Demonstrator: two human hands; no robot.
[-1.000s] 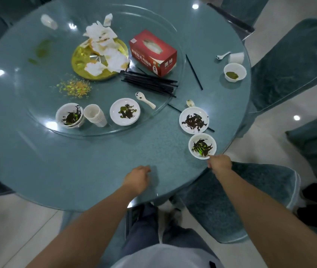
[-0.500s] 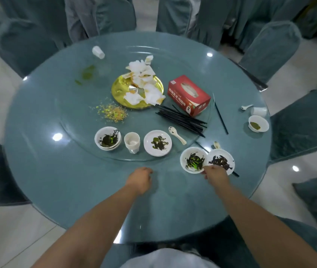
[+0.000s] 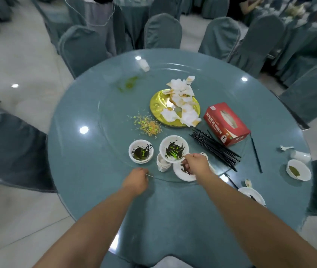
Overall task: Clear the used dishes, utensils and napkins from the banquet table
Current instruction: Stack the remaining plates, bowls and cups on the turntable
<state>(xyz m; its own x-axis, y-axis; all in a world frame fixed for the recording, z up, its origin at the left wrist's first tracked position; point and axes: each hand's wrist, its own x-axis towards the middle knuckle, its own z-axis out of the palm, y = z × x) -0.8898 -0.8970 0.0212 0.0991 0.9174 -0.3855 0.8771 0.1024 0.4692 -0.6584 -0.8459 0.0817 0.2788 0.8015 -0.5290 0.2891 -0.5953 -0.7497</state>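
My right hand [image 3: 195, 163] pinches the near rim of a small white bowl [image 3: 173, 148] streaked with dark greens, holding it lifted at centre frame over a stack of white cups [image 3: 162, 164] and a white plate [image 3: 182, 172]. The bowl sits just above and left of my fingers. I count three more white bowls: one [image 3: 140, 151] left of it, one [image 3: 298, 169] at the right edge, one [image 3: 251, 195] at lower right. My left hand [image 3: 136, 180] rests curled at the edge of the glass turntable [image 3: 111, 120], holding nothing I can see.
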